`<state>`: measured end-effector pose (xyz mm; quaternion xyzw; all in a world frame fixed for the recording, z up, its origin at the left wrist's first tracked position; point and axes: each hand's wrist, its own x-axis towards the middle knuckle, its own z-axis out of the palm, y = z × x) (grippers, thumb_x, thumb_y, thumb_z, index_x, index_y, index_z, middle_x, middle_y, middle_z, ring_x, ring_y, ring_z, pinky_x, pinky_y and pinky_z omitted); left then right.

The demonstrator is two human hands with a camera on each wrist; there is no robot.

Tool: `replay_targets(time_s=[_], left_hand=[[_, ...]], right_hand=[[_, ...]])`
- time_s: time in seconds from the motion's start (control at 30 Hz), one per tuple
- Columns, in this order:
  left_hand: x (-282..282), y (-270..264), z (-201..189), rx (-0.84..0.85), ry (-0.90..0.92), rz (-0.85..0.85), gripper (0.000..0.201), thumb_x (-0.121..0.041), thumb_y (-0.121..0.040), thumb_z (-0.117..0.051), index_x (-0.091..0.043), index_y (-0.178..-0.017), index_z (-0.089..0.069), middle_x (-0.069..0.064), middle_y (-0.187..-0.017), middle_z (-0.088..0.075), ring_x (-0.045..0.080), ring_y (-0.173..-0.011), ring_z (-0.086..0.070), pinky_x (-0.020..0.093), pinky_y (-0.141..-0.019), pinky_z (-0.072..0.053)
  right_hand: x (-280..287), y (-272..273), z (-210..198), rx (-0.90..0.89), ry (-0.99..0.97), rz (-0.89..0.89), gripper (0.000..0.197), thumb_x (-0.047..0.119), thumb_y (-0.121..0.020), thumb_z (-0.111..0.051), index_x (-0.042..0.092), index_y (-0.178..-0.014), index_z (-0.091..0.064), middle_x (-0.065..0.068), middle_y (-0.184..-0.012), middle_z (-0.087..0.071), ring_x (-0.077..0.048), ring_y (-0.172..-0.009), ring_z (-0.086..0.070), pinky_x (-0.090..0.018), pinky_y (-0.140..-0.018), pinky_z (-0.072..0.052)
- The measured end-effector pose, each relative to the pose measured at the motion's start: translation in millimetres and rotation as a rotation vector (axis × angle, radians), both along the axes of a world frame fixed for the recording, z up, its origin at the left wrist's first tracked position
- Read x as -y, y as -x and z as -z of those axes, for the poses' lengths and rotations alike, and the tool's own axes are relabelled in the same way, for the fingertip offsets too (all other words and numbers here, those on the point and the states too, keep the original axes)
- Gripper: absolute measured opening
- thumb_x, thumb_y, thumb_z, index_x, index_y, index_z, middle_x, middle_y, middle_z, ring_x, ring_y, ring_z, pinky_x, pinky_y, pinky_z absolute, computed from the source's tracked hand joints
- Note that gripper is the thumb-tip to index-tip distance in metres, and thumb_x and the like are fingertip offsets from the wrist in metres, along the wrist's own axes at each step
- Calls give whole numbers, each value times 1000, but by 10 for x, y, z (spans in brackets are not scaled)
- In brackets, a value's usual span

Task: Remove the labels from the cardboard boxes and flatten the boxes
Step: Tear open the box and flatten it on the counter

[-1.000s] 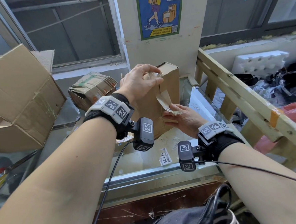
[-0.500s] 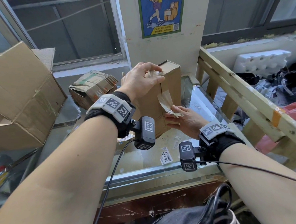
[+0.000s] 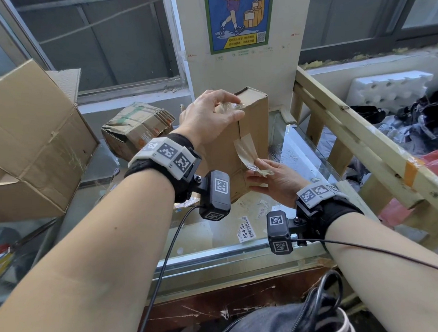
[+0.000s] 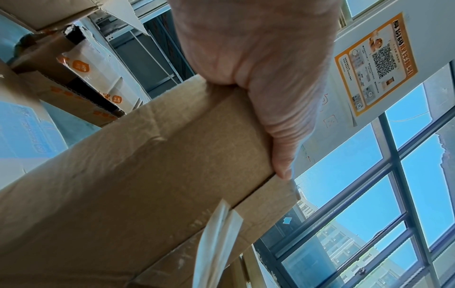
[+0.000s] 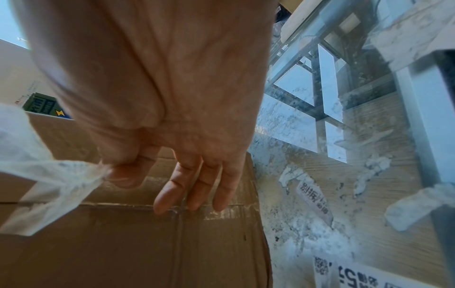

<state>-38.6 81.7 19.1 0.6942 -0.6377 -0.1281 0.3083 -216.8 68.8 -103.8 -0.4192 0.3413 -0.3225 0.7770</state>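
Standing upright on the glass countertop [image 3: 298, 145], the cardboard box [image 3: 255, 127] is gripped at its top edge by the left hand [image 3: 210, 117]; the right hand [image 3: 272, 178] pinches the half-peeled tape strip [image 3: 245, 151] between thumb and forefinger.

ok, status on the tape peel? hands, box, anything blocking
Left hand grips upright brown cardboard box at its top. Right hand pinches half-peeled clear tape strip, upper end stuck on the seam. Nothing in the way.
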Motion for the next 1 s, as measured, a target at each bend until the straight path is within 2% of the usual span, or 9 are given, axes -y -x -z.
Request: replay_targets(time_s=[0.1, 0.23, 0.33, 0.4, 0.5, 0.77, 1.0], left_hand=[[-4, 8, -2, -4, -1, -3, 25, -56, -85, -63, -47, -108, -63, -16, -125, -55, 13, -117, -51, 45, -104, -38], [-7, 8, -1, -7, 2, -5, 24, -56, -85, -63, -47, -107, -63, -15, -124, -56, 13, -116, -51, 46, -103, -38], [-9, 10, -1, -4, 0, -8, 25, -56, -85, -63, -46, -108, -63, -17, -121, -55, 12, -116, -51, 45, -103, -38], [-7, 11, 2, -1, 0, -9, 25, -56, -85, -62, -46, -108, -63, -19, -118, -54, 12, -116, -51, 44, -102, -39], [-3, 17, 6, -1, 1, -10, 25, -56, -85, -63, -46, -108, -63, -16, -121, -55, 12, -116, -51, 46, -102, -39], [-4, 15, 6, -12, 5, -15, 26, -57, -84, -63, -46, -109, -64, -16, -118, -56, 13, -114, -53, 46, -101, -42], [5, 25, 3, -9, 4, -25, 23, -57, -84, -63, -48, -105, -63, -16, -120, -57, 13, -116, -53, 44, -103, -40]], right_hand=[[-12, 10, -1, -17, 2, 7, 14, 31, -87, -55, 17, -86, -57, 0, -73, -51, -14, -64, -31, -33, -80, -37], [-8, 17, 16, -51, -7, 22, 16, 28, -93, -52, 18, -83, -60, -2, -75, -54, -15, -67, -37, -35, -83, -38], [-5, 19, 18, -55, -17, 12, 16, 27, -95, -50, 18, -86, -59, -2, -74, -53, -14, -64, -38, -36, -86, -38], [2, 21, 31, -66, -16, 16, 15, 27, -96, -49, 17, -88, -58, -1, -74, -54, -13, -61, -45, -37, -88, -39], [17, 30, 57, -78, -18, 21, 15, 27, -97, -48, 16, -93, -58, -1, -75, -55, -9, -55, -53, -37, -90, -40], [-10, 31, 61, -125, -23, 49, 15, 25, -97, -48, 15, -95, -59, -4, -81, -58, -17, -75, -54, -35, -84, -44], [-31, 37, 49, -130, -47, 68, 15, 27, -96, -50, 16, -94, -60, -5, -81, -60, -19, -77, -57, -38, -88, -43]])
